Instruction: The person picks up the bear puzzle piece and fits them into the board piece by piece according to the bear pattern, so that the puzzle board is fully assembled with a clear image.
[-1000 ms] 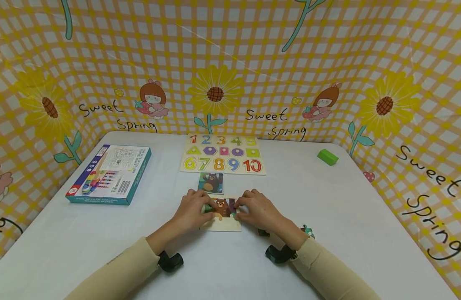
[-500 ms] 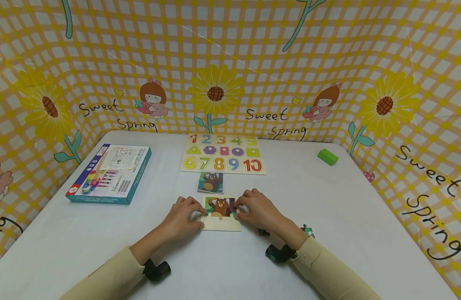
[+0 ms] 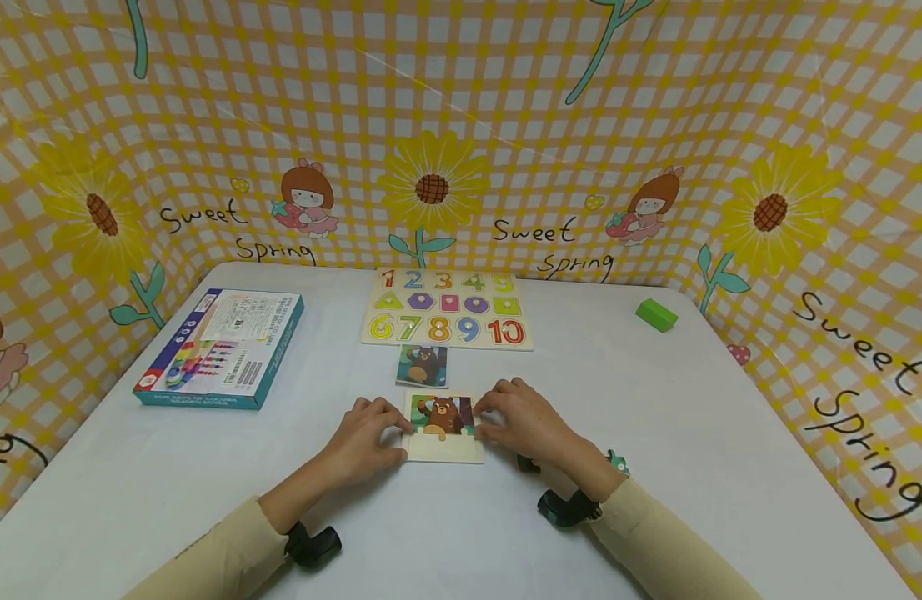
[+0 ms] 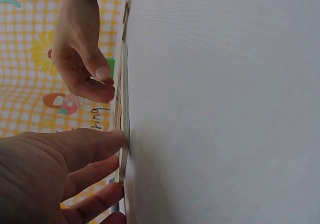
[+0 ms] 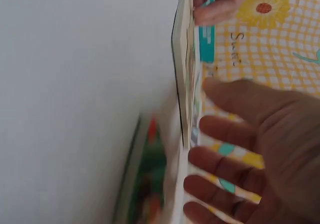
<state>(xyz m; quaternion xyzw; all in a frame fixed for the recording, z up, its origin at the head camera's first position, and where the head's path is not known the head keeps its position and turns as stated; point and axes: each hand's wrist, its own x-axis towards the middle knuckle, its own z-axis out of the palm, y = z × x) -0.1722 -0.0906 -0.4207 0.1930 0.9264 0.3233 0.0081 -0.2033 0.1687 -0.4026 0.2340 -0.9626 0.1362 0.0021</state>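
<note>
A wooden puzzle board lies flat in the middle of the table. Bear puzzle pieces fill its upper part; its lower strip shows bare wood. My left hand rests at the board's left side, the thumb and fingertips touching its edge, as the left wrist view shows. At the right side is my right hand, its fingers relaxed and apart with nothing between them in the right wrist view. Just beyond the board lies a bear picture card. A dark puzzle piece sits below my right hand.
Behind the card lies a number and shape board. A boxed toy set is on the left, a green block at the back right. Another puzzle piece shows past my right forearm. A checked cloth walls the table.
My left hand has drawn back from over the pieces to the board's left edge, uncovering the bear picture's left side. My right hand has shifted slightly right, off the pieces.
</note>
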